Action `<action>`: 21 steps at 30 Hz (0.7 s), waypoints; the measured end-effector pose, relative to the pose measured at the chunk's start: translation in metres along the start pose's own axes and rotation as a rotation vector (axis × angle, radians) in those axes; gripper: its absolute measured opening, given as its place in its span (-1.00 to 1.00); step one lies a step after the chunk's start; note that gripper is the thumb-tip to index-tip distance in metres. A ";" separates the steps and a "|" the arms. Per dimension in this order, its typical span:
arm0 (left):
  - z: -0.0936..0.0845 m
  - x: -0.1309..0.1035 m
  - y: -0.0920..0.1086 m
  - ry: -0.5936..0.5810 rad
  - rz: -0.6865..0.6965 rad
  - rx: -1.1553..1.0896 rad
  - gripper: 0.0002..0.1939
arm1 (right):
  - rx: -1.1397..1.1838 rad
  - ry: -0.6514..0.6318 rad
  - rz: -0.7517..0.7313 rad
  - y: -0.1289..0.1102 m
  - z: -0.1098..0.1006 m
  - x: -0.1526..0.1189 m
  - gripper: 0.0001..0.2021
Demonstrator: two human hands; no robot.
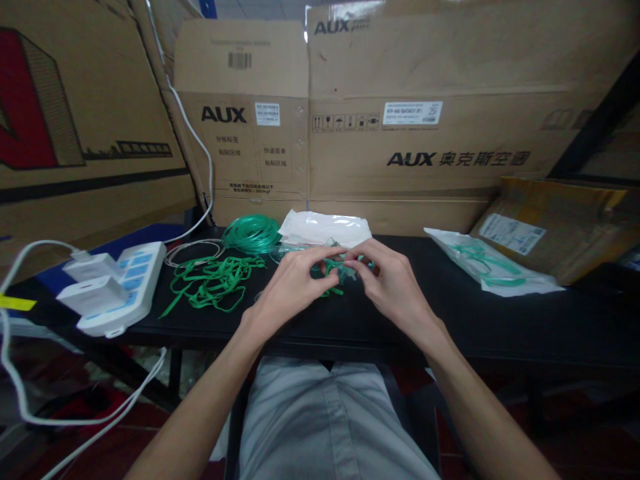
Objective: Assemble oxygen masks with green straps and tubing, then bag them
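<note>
My left hand [295,277] and my right hand [393,277] meet fingertip to fingertip above the black table. Between them is a small green strap [331,291], and the fingertips of both hands are pinched on it. A clear piece shows by my right fingers, too small and covered to name. Left of my left hand lies a tangled heap of green straps [213,283]. Behind that heap sits a coil of clear green tubing [251,233]. A white plastic packet [325,228] lies just beyond my hands.
At the left edge of the black table [500,327] stands a white power strip [145,280] with chargers and cables. A packet with green tubing [493,263] lies at right, before a brown box [555,220]. Large cardboard panels [360,153] rise behind.
</note>
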State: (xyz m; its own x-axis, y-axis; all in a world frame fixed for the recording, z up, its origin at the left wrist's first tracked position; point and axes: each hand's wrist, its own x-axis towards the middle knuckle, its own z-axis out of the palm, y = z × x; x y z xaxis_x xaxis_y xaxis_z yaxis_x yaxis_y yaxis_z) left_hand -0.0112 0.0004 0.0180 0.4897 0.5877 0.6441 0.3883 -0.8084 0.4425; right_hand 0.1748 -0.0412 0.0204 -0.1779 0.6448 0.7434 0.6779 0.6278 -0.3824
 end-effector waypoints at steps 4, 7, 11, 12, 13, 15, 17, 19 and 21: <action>-0.001 0.001 0.004 0.047 -0.001 0.046 -0.62 | -0.042 0.034 0.009 -0.002 -0.012 0.001 -0.86; -0.003 0.002 0.004 0.065 0.005 0.053 -0.61 | -0.059 0.056 0.029 -0.001 -0.020 0.003 -0.86; -0.005 0.002 0.003 0.066 0.008 0.048 -0.58 | -0.055 0.070 0.059 0.000 -0.025 0.003 -0.86; -0.006 0.002 0.003 0.068 0.008 0.046 -0.59 | -0.053 0.074 0.062 0.001 -0.026 0.003 -0.86; -0.006 0.002 0.002 0.072 0.006 0.047 -0.59 | -0.056 0.079 0.067 0.002 -0.027 0.002 -0.86; -0.006 0.001 0.002 0.086 -0.005 0.056 -0.60 | -0.071 0.092 0.077 0.003 -0.029 0.002 -0.87; -0.006 0.001 0.001 0.095 -0.020 0.064 -0.60 | -0.084 0.099 0.088 0.004 -0.031 0.001 -0.88; -0.006 0.001 0.001 0.085 -0.031 0.048 -0.59 | -0.061 0.073 0.098 0.002 -0.033 0.001 -0.89; -0.006 0.002 0.000 0.066 -0.047 -0.004 -0.60 | 0.027 -0.002 0.124 -0.003 -0.033 0.002 -0.91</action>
State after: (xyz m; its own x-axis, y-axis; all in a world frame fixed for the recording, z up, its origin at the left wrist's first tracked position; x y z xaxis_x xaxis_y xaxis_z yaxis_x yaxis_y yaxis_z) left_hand -0.0156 0.0015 0.0228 0.4184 0.6216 0.6622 0.4061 -0.7802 0.4758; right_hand 0.1963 -0.0563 0.0409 -0.0953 0.7191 0.6883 0.6751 0.5548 -0.4862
